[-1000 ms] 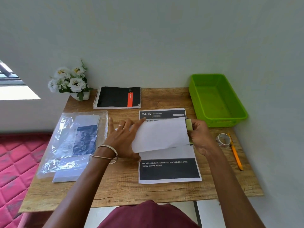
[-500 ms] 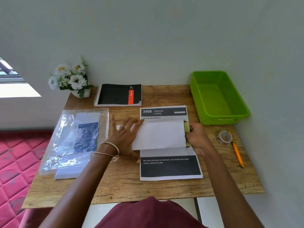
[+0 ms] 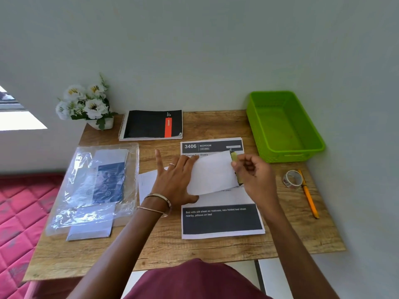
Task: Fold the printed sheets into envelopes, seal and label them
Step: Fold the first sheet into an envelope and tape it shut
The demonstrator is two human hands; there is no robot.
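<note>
Left hand point(image 3: 172, 180) flat on folded sheet point(image 3: 212, 174); right hand point(image 3: 252, 171) grips glue stick point(image 3: 234, 157); green basket point(image 3: 254, 111) empty.

A wooden desk point(image 3: 207, 251) stands against a plain pale grey-green wall point(image 3: 194, 50), with a bright window point(image 3: 15, 117) letting daylight in at the left, a red quilted mattress point(image 3: 23, 212) beside the desk's left edge, and white floor tiles point(image 3: 274, 275) below its front edge.
</note>
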